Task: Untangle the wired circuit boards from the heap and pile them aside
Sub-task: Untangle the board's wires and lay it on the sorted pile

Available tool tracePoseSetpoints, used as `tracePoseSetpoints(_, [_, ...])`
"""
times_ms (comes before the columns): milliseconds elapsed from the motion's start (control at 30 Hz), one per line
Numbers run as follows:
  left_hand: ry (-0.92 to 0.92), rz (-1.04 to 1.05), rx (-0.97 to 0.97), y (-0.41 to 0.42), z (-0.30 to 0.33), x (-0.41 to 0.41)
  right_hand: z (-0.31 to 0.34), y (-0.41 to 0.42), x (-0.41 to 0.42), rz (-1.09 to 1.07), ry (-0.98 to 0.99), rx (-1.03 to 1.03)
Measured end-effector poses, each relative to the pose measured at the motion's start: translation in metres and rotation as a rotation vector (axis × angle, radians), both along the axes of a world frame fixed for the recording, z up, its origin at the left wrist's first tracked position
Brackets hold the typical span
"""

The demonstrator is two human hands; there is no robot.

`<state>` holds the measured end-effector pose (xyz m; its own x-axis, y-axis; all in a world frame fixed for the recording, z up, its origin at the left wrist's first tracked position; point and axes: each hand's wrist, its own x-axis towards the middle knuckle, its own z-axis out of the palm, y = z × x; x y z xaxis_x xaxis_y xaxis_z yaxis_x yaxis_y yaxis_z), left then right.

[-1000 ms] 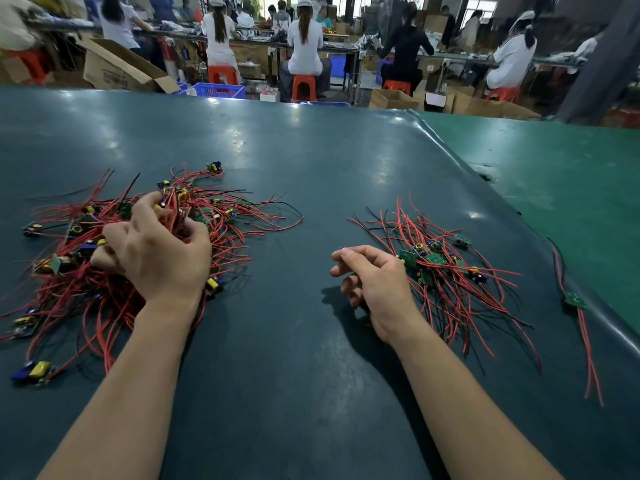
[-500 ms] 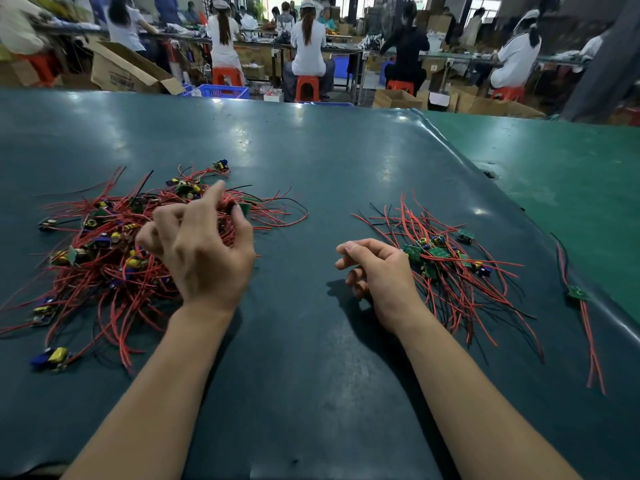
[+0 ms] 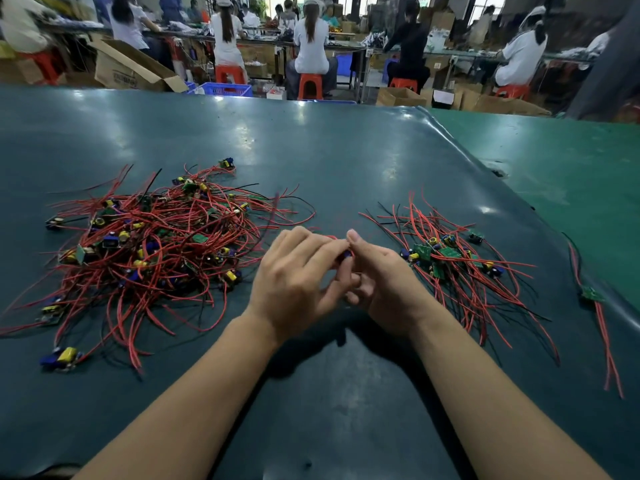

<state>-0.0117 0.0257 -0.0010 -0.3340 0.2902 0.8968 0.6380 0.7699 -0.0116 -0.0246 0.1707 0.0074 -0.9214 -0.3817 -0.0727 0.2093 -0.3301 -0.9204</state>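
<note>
A tangled heap point(image 3: 152, 244) of small circuit boards with red and black wires lies at the left of the dark teal table point(image 3: 346, 393). A smaller sorted pile point(image 3: 446, 258) of boards and wires lies at the right. My left hand point(image 3: 294, 282) and my right hand point(image 3: 384, 282) meet between the two, fingertips pinched together on one wired board point(image 3: 346, 254). Its red wires blur away to the upper left toward the heap. Most of that board is hidden by my fingers.
One stray board with red wires point(image 3: 594, 296) lies at the table's right edge, beside a brighter green table point(image 3: 571, 174). Beyond the far edge, people sit on orange stools point(image 3: 310, 84) among cardboard boxes point(image 3: 131, 69) and a blue crate point(image 3: 227, 89).
My left hand has left the heap and moved right, carrying a wired board. My right hand came off the table and rose to meet it, so both now pinch that board.
</note>
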Motion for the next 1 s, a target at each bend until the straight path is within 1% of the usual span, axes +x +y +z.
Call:
tracePoseSetpoints(100, [-0.082,-0.041,0.081,-0.004,-0.001,-0.001,0.0,0.007,-0.003,-0.049,-0.01,-0.047])
tracePoseSetpoints(200, [-0.214,-0.038,0.225,-0.013,-0.001,-0.003,0.003,0.009,-0.002,-0.056,-0.002,-0.018])
tracePoseSetpoints(333, [-0.497,-0.136,0.303,-0.025,0.0,-0.005,0.008,0.012,0.001,-0.002,-0.018,0.074])
tracePoseSetpoints(367, [-0.532,-0.141,0.317,-0.024,0.0,-0.005,0.009,0.014,0.002,0.02,-0.029,0.076])
tracePoseSetpoints(433, [-0.572,-0.101,0.34,-0.021,0.0,-0.008,0.012,0.017,0.002,0.075,-0.054,0.013])
tracePoseSetpoints(500, [-0.678,-0.141,0.348,-0.018,-0.001,-0.01,0.014,0.022,0.004,0.145,-0.067,-0.11])
tracePoseSetpoints(567, [-0.836,-0.298,0.379,-0.019,-0.001,-0.009,0.014,0.025,0.005,0.202,-0.08,-0.232])
tracePoseSetpoints(600, [-0.888,-0.366,0.39,-0.02,0.0,-0.009,0.014,0.026,0.004,0.204,-0.087,-0.262])
tracePoseSetpoints(633, [-0.913,-0.411,0.355,-0.02,0.0,-0.007,0.013,0.026,0.003,0.184,-0.092,-0.265])
tracePoseSetpoints(700, [-0.925,-0.409,0.233,-0.018,-0.002,-0.006,0.011,0.026,-0.001,0.09,-0.103,-0.224])
tracePoseSetpoints(733, [-0.936,-0.409,0.264,-0.017,-0.006,-0.008,0.01,0.026,-0.003,0.031,-0.105,-0.194])
tracePoseSetpoints(800, [-1.091,-0.496,0.566,-0.016,-0.005,-0.008,0.006,0.026,-0.006,-0.069,-0.079,-0.125])
tracePoseSetpoints(833, [-1.139,-0.508,0.672,-0.015,-0.006,-0.008,0.005,0.025,-0.007,-0.104,-0.059,-0.093])
tracePoseSetpoints(867, [-1.145,-0.49,0.672,-0.014,-0.007,-0.008,0.005,0.024,-0.007,-0.13,-0.042,-0.069])
tracePoseSetpoints(900, [-1.084,-0.425,0.521,-0.013,-0.009,-0.009,0.004,0.024,-0.007,-0.141,-0.03,-0.052])
tracePoseSetpoints(933, [-1.003,-0.334,0.335,-0.01,-0.01,-0.01,0.003,0.023,-0.008,-0.139,-0.023,-0.041])
tracePoseSetpoints(967, [-0.904,-0.229,0.189,-0.008,-0.013,-0.011,0.003,0.022,-0.008,-0.134,-0.017,-0.029])
tracePoseSetpoints(1000, [-0.833,-0.145,0.111,-0.007,-0.013,-0.013,0.004,0.022,-0.008,-0.135,-0.013,-0.017])
